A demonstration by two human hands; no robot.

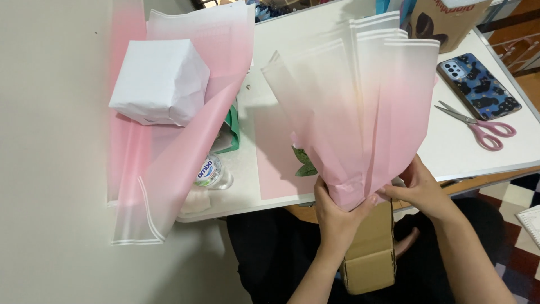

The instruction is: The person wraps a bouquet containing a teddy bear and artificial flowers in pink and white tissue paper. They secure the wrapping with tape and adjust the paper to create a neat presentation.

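Two bare hands gather a fan of translucent pink-to-white wrapping sheets (pixel 360 107) at its narrow base, just above the person's lap. The left hand (pixel 336 217) wraps its fingers around the pinched bottom from below, squeezing the layers together so that they hold a cone shape; the right hand (pixel 421 188) pinches the fan's right edge between thumb and fingers, seemingly steadying the outer sheet. The sheets look thin, matte and slightly stiff, with white striped borders along their top edges.

Directly under the fan stands an open brown cardboard box (pixel 368 256), held between dark-clothed knees. Behind the fan's base, green leaves (pixel 304 162) lie on the white table (pixel 472 149). Left of the fan rests a clear plastic water bottle (pixel 211 173), and further left a loose stack of the same pink sheets (pixel 169 157) carries a white paper-wrapped block (pixel 160 81). Right of the fan lie pink-handled metal scissors (pixel 478 126) and, beyond them, a phone in a blue patterned case (pixel 478 85).
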